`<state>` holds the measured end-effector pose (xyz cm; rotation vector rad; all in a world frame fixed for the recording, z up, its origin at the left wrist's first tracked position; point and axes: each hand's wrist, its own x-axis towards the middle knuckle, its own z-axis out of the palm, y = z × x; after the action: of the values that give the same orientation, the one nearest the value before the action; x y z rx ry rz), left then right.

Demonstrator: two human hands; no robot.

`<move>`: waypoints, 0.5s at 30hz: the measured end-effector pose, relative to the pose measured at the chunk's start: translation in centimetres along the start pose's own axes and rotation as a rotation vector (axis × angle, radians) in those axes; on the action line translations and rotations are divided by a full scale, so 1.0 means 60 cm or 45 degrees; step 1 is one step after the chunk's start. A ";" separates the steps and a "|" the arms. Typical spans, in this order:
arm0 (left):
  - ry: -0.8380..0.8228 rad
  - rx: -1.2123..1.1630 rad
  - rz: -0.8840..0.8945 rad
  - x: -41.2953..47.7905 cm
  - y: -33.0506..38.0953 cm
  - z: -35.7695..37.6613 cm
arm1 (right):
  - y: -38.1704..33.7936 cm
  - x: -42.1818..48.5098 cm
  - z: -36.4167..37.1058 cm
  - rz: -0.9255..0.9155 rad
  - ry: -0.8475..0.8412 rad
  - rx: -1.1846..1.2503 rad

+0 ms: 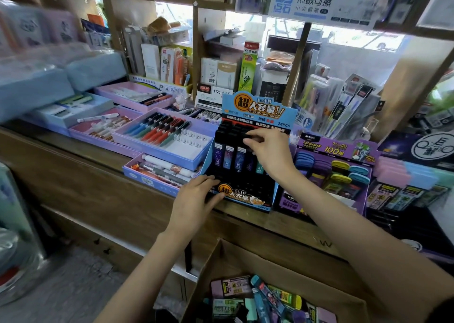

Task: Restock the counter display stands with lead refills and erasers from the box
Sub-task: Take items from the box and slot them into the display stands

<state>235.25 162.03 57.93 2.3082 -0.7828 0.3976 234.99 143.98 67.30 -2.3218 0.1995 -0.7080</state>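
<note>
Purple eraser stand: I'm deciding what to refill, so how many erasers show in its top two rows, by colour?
Dark blue erasers: 2
Purple erasers: 2
Yellow erasers: 2
Light blue erasers: 2
Total: 8

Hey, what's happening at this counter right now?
A person is restocking a stationery counter. Their left hand steadies the front of the blue lead refill stand, while the right hand slots a black refill tube into its back rows. The stand's front rows are unfilled. A cardboard box of more stock sits open below, and the purple eraser stand waits alongside.
</note>
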 end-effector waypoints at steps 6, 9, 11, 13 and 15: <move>0.052 0.005 -0.029 0.002 0.005 0.002 | 0.002 0.006 0.017 0.108 -0.028 -0.097; -0.011 -0.006 -0.079 0.008 0.007 -0.004 | -0.003 0.003 0.005 0.132 -0.120 -0.228; -0.046 -0.020 -0.089 0.005 0.016 -0.012 | -0.005 -0.009 -0.010 0.123 -0.149 -0.274; 0.000 -0.015 -0.017 -0.012 0.028 -0.020 | -0.008 -0.036 -0.032 0.072 -0.185 -0.265; 0.083 -0.024 0.043 -0.043 0.039 -0.026 | -0.005 -0.083 -0.057 -0.019 -0.219 -0.199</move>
<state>231.66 162.79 59.04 2.2552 -0.7912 0.4763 228.95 143.85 67.46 -2.5206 0.1642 -0.5123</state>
